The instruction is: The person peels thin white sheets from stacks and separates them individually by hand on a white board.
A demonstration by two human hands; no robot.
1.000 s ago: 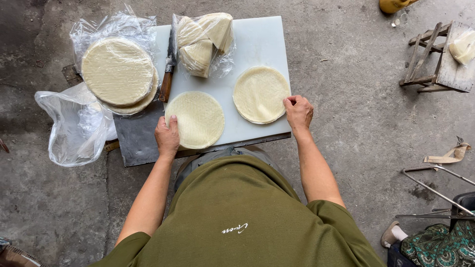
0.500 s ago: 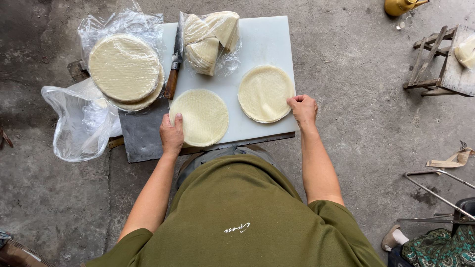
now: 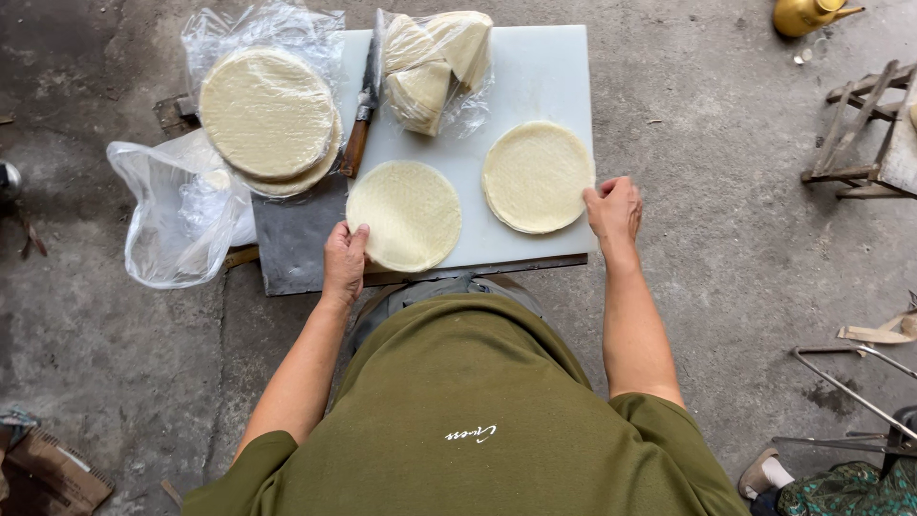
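Observation:
Two pale round wrapper stacks lie on a white cutting board (image 3: 535,72). My left hand (image 3: 342,264) pinches the near-left edge of the left round stack (image 3: 406,212). My right hand (image 3: 614,207) touches the right edge of the right round stack (image 3: 537,175) with its fingertips. A knife with a wooden handle (image 3: 363,110) lies along the board's left side. Behind the rounds sits a clear bag of cut wedge pieces (image 3: 437,65).
A taller pile of round wrappers (image 3: 267,115) rests on plastic at the left, beside a crumpled clear bag (image 3: 181,215). A wooden stool (image 3: 874,129) and a yellow pot (image 3: 807,13) stand at the right on the concrete floor. Metal rods (image 3: 850,392) lie at lower right.
Both hands stay at the edges of the two rounds. The left hand shifted slightly along the near edge of its stack; the view moved a little.

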